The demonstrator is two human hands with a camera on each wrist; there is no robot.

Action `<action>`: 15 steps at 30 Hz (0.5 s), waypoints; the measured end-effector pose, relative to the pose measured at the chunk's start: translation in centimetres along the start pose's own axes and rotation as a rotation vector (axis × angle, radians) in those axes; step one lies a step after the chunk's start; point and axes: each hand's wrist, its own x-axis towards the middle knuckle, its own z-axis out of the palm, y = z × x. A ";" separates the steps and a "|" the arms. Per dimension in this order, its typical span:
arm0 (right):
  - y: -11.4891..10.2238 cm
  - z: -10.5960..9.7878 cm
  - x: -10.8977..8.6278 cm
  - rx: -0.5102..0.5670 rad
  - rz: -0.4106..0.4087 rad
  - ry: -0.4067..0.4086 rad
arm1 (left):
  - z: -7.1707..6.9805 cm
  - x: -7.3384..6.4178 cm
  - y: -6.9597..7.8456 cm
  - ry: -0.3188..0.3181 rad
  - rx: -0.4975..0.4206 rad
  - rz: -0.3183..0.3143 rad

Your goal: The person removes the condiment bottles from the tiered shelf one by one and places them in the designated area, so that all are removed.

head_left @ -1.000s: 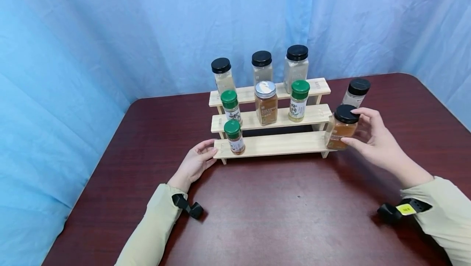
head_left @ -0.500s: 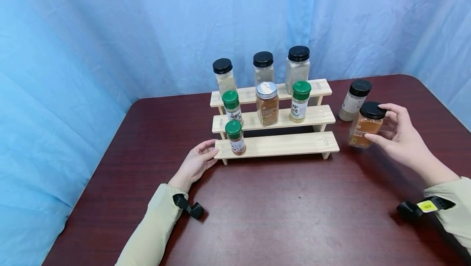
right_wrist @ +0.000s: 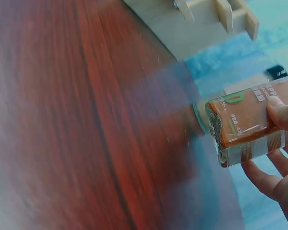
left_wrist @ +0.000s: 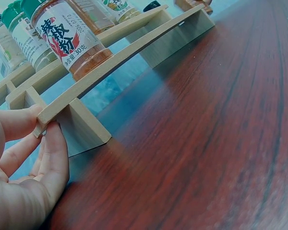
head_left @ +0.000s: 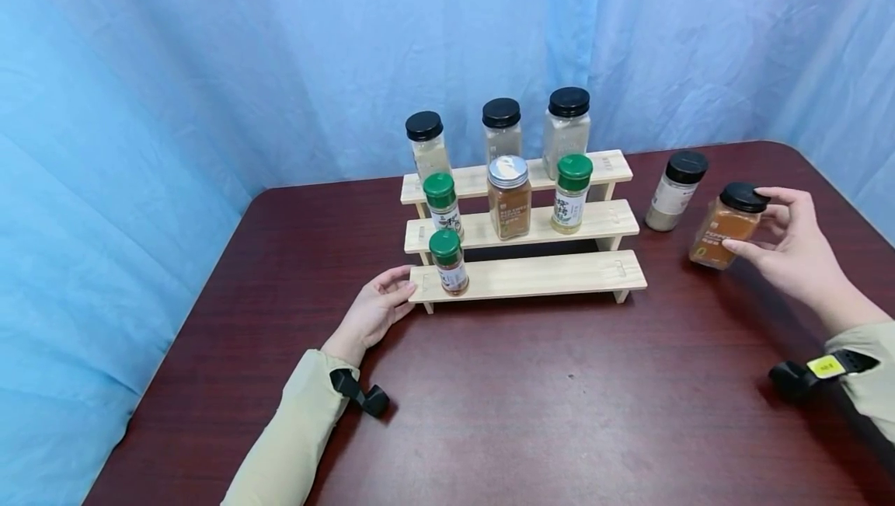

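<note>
My left hand (head_left: 370,305) pinches the left end of the lowest tier of a three-tier wooden spice rack (head_left: 538,277), thumb on top and fingertips beneath, as the left wrist view shows. Off to the rack's right, my right hand (head_left: 797,249) grips a square spice jar (head_left: 720,235) of orange-brown powder with a black lid. That jar tilts slightly; whether its base touches the table I cannot tell. Close to it stands a black-capped shaker (head_left: 673,195) with a pale label. A green-capped chili powder bottle (left_wrist: 72,40) is at the left of the lowest tier.
The middle tier bears two green-capped bottles (head_left: 444,207) (head_left: 570,199) and a silver-lidded jar (head_left: 510,207) of reddish-brown powder. Black-lidded jars (head_left: 502,137) line the top tier. A dark red table (head_left: 503,413) lies beneath, with a blue curtain (head_left: 336,63) behind.
My right hand has carried the orange-brown jar rightward, from beside the lowest tier's right end to the right of the shaker. My left hand keeps its grip on the rack.
</note>
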 end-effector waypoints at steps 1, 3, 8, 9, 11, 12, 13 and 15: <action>0.2 -0.1 0.1 -0.025 0.015 0.011 | 0.0 0.0 0.0 -0.003 0.001 -0.001; 0.5 -0.1 0.2 -0.072 0.048 0.034 | 0.0 0.0 0.1 -0.007 0.003 0.000; 0.8 -0.2 0.8 -0.180 0.103 0.063 | -0.1 0.0 0.1 -0.001 0.001 0.003; 0.9 -0.2 1.0 -0.197 0.105 0.063 | -0.1 0.1 0.1 -0.002 0.001 0.004; 1.0 -0.2 1.2 -0.213 0.105 0.051 | -0.1 0.0 0.1 -0.005 0.002 0.007; 1.1 -0.2 1.4 -0.213 0.104 0.046 | -0.1 0.0 0.1 -0.010 0.003 0.009; 1.9 -0.3 1.6 -0.212 0.095 0.046 | -0.2 0.0 0.0 -0.014 0.004 0.011; 2.8 -0.3 1.9 -0.205 0.081 0.045 | -0.1 0.0 0.0 -0.019 0.004 0.012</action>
